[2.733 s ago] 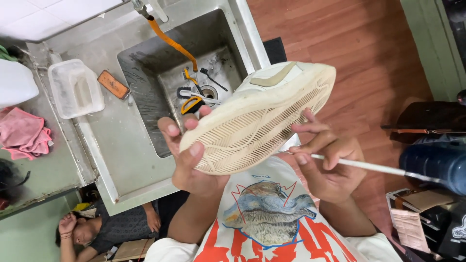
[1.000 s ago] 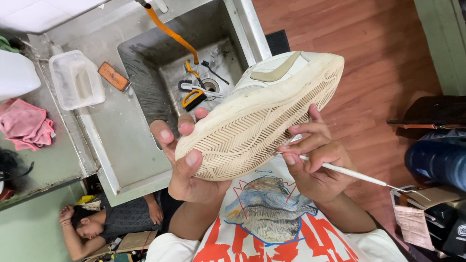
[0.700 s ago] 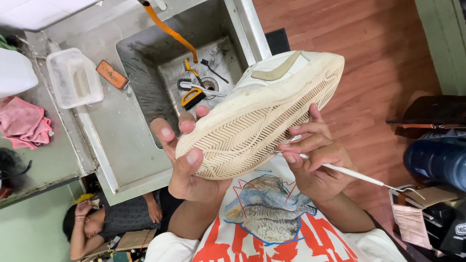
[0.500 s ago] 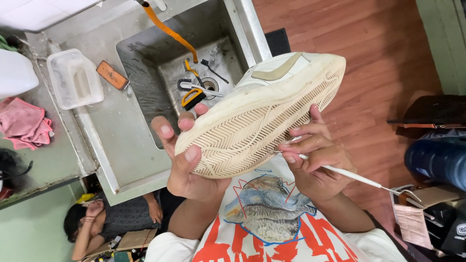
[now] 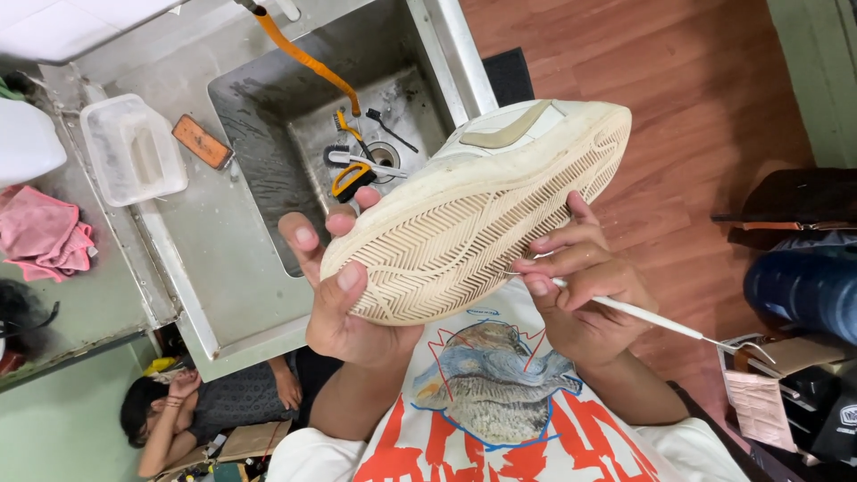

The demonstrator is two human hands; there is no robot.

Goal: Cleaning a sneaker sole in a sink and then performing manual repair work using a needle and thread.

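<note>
The left hand (image 5: pixel 344 299) is closed around the heel end of a pale shoe (image 5: pixel 486 210), thumb pressed on the sole and fingers wrapped behind it. The shoe is held up in front of the person's chest, sole turned toward the camera, its zigzag tread dirty and its toe pointing up and to the right. The right hand (image 5: pixel 585 286) grips a thin white pick (image 5: pixel 656 319) like a pen, fingers pinched near its front end, which touches the edge of the sole; the fingertips of this hand also rest against the sole. The pick's far end sticks out to the right, over a wooden floor (image 5: pixel 678 107).

Beyond the shoe is a metal sink (image 5: pixel 259 134) set in a steel counter (image 5: pixel 192 259). In the basin lie brushes (image 5: pixel 357 170) near the drain, and an orange hose (image 5: pixel 303 58) hangs down into it. On the counter beside the sink stand a clear plastic tub (image 5: pixel 134 156) and an orange block (image 5: pixel 203 141), just apart from each other. A pink cloth (image 5: pixel 40 236) lies farther left. At the lower left another person (image 5: pixel 192 415) sits on the floor, a hand to the head.
</note>
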